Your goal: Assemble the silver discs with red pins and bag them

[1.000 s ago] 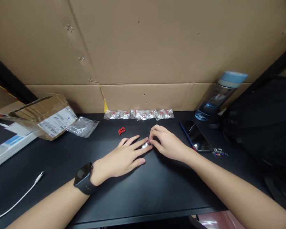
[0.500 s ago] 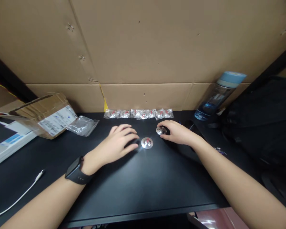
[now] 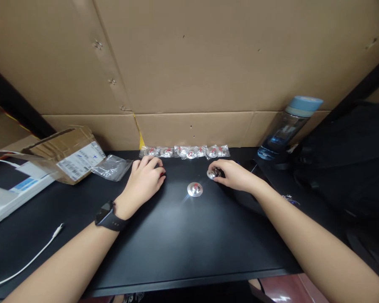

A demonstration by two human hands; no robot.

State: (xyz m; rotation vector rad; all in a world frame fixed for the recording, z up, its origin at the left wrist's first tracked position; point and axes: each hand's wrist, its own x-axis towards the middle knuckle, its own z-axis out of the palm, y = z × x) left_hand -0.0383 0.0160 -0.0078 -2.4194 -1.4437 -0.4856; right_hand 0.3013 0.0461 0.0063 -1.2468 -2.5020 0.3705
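A shiny round metal disc with a raised dome and a red mark [image 3: 195, 190] lies flat on the black table between my hands. My right hand [image 3: 230, 173] pinches a second domed metal disc [image 3: 212, 173] by its edge, low over the table or on it; the fingers cover its right part. To the left, my left hand [image 3: 146, 179] is closed, thumb drawn in toward the curled fingers, with a small dark red spot at the tips that I cannot make out. Behind both hands, several similar discs in clear plastic wrappers [image 3: 189, 152] form a row along the cardboard wall.
An open cardboard box [image 3: 78, 158] with a label stands at the left, beside a crumpled clear plastic bag [image 3: 111, 167]. A white cable [image 3: 34, 259] lies nearer me. On the right are a water bottle with a blue lid [image 3: 287, 128] and a black bag [image 3: 350, 164].
My left hand has moved left, away from the disc on the table, and its fingers have curled in. My right hand keeps its hold on the other disc.
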